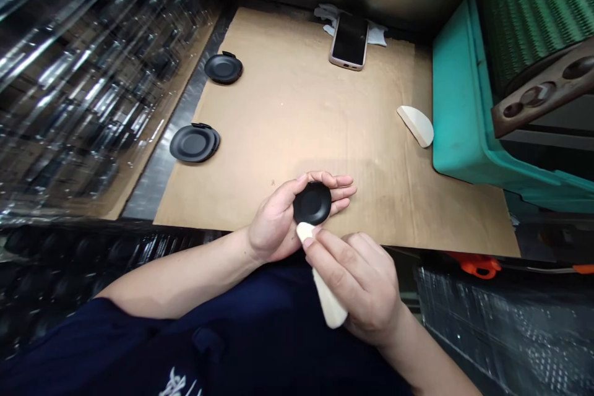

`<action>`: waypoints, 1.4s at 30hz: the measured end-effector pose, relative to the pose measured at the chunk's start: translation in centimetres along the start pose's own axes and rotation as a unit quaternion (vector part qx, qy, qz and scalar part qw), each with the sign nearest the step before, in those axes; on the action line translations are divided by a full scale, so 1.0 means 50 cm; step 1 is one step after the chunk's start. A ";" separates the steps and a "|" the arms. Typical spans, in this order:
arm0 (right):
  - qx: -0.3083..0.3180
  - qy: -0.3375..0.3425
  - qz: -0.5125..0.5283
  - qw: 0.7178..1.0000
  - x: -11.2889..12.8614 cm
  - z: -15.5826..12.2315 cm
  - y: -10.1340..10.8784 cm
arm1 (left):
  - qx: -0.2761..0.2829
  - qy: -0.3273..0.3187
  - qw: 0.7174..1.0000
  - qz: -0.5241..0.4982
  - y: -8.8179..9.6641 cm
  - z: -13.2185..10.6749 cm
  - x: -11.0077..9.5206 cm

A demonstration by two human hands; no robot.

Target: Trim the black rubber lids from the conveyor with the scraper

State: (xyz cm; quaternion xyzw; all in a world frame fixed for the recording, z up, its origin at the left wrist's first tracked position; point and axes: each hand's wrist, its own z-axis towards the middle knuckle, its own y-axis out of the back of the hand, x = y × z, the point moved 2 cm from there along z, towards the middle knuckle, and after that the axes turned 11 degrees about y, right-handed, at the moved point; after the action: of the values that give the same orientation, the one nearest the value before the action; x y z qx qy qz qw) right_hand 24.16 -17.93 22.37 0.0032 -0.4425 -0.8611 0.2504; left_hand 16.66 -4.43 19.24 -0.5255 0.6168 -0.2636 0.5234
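Note:
In my left hand (278, 216) lies a round black compact-like case (312, 203), its dished face turned up, with thumb and index finger curled along its edge and the other fingers stretched out beneath. My right hand (357, 278) grips a cream-coloured pad (330, 303), perhaps a sponge, whose rounded upper end touches or nearly touches the case's near rim. Part of the pad is hidden behind my right fingers. Two similar black cases, one farther back (223, 68) and one nearer (193, 143), rest at the left of the cardboard sheet (288, 130).
A phone (350, 41) lies on white cloth (377, 35) at the back. Another cream half-round pad (417, 125) is beside the turquoise bin (459, 93) at right. Plastic-wrapped trays of dark pieces (83, 80) stand left. An orange-handled tool (480, 264) sits below the front edge.

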 end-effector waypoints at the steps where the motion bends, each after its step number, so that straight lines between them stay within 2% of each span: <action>1: 0.008 -0.007 0.001 1.000 -0.001 -0.002 0.001 | 0.000 0.002 1.000 -0.001 0.000 0.001 0.000; 4: 0.013 -0.010 -0.013 1.000 0.000 0.000 0.001 | -0.001 0.000 1.000 0.000 0.000 0.002 0.000; 9: -0.031 0.013 -0.016 0.999 0.006 0.017 -0.010 | -0.006 -0.010 1.000 0.002 0.002 0.001 0.001; 14: 0.001 -0.038 0.005 0.999 -0.010 -0.033 -0.009 | -0.005 0.005 1.000 -0.017 0.002 0.002 -0.001; 17: 0.000 -0.088 0.003 0.996 -0.016 -0.066 0.002 | 0.007 0.009 1.000 -0.026 0.002 0.003 -0.004; 21: -0.074 -0.148 0.054 0.985 -0.009 -0.070 0.020 | 0.049 0.016 0.998 -0.027 -0.002 0.001 -0.008; 25: -0.127 -0.163 0.083 0.975 -0.001 -0.054 0.030 | 0.105 0.029 0.994 -0.005 -0.006 -0.004 -0.013; 33: -0.094 -0.160 0.111 0.976 -0.004 -0.030 0.027 | 0.126 0.041 0.991 0.015 -0.006 -0.004 -0.012; 39: -0.026 -0.085 0.169 0.982 -0.009 0.003 0.010 | 0.105 0.031 0.994 0.022 -0.004 -0.006 -0.011; 42: -0.029 -0.069 0.141 0.987 -0.017 0.016 -0.005 | 0.098 0.032 0.993 0.053 -0.003 -0.009 -0.008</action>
State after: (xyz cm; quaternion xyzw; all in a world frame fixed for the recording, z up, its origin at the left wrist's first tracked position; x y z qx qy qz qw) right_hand 24.61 -16.82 22.51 -0.1258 -0.4295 -0.8277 0.3387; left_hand 16.25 -4.20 19.66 -0.4294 0.6313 -0.3114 0.5659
